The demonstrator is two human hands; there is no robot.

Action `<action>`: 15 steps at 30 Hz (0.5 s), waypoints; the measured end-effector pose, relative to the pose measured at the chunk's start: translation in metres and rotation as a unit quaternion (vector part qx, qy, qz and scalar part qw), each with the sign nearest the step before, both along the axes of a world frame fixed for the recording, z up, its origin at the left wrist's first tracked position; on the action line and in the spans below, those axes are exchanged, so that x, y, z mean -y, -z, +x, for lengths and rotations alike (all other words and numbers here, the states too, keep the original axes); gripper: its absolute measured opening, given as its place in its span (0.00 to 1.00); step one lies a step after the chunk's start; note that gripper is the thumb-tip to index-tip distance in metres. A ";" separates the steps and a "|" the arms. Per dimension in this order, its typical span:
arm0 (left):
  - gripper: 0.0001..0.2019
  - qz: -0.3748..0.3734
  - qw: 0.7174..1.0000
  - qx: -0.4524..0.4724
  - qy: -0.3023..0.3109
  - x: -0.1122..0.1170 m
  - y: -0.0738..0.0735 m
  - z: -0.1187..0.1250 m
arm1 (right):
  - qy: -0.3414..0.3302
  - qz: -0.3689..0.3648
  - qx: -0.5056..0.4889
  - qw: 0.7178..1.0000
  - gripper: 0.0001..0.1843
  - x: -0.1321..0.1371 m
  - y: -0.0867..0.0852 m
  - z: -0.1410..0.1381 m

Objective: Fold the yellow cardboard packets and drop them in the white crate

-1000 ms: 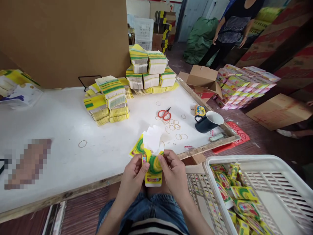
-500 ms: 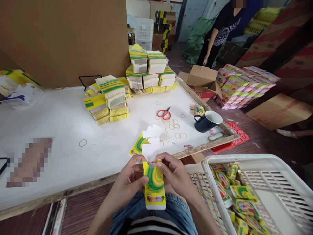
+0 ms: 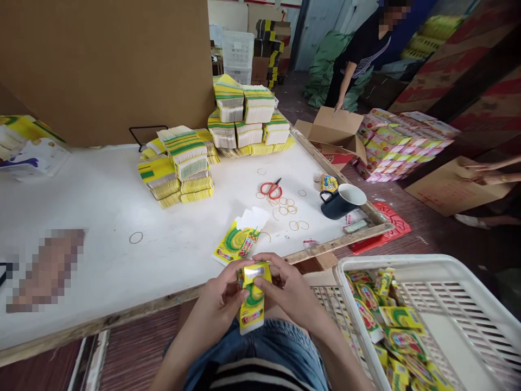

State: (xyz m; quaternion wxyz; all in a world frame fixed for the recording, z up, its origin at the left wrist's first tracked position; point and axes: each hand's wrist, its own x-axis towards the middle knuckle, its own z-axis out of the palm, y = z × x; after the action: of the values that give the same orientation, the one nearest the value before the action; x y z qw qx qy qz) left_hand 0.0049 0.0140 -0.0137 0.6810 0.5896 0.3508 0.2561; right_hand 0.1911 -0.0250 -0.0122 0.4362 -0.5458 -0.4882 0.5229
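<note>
A small yellow and green carton [image 3: 253,309] is held over my lap, at the table's front edge. My left hand [image 3: 223,293] grips its left side, with the thumb on the front panel. My right hand [image 3: 283,282] is closed on its upper right, its thumb pressing near the top. The carton's top flap, printed with a barcode, is folded down over the front. Just beyond my hands, flat unfolded cartons [image 3: 236,239] lie on the white table [image 3: 175,260], their white flaps pointing away from me.
Right of me stands a white plastic basket [image 3: 451,266] partly filled with yellow cartons. Bundled carton stacks [image 3: 187,163], red-handled scissors [image 3: 272,189], rubber bands [image 3: 287,206] and a dark mug [image 3: 342,202] are on the table. Beyond, a person [image 3: 358,54] touches an open cardboard box [image 3: 336,127].
The carton's white top flap has been folded down, so the barcode now shows. My right thumb has moved onto the top. The person at the back has leaned to the open box.
</note>
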 end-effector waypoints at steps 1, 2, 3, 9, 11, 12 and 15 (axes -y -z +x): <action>0.19 -0.007 1.000 0.006 0.012 0.001 0.000 0.000 | 0.004 -0.004 0.044 0.999 0.14 0.000 -0.001 -0.001; 0.20 -0.017 1.000 0.015 0.020 0.002 0.000 0.000 | 0.011 -0.003 0.095 0.995 0.12 -0.001 -0.001 -0.003; 0.21 -0.030 0.999 0.026 0.024 0.003 -0.001 0.000 | 0.017 0.001 0.142 0.990 0.11 -0.001 -0.001 -0.004; 0.23 -0.122 0.987 0.104 -0.009 0.004 -0.002 0.000 | 0.004 0.014 0.223 0.975 0.15 -0.001 -0.001 -0.012; 0.24 -0.126 0.986 0.108 -0.010 0.004 -0.001 0.001 | -0.002 0.008 0.217 0.976 0.16 0.000 -0.001 -0.011; 0.24 -0.120 0.987 0.102 -0.008 0.004 -0.001 0.001 | 0.000 0.009 0.217 0.976 0.16 0.000 0.000 -0.010; 0.24 -0.092 0.993 0.073 0.006 0.003 0.002 0.001 | 0.018 0.019 0.232 0.972 0.16 -0.001 0.001 -0.008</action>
State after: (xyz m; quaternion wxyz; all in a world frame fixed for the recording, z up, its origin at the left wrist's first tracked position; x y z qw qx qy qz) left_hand 0.0062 0.0109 -0.0153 0.7575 0.5063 0.3190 0.2611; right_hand 0.1831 -0.0244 -0.0130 0.3305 -0.6528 -0.5759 0.3648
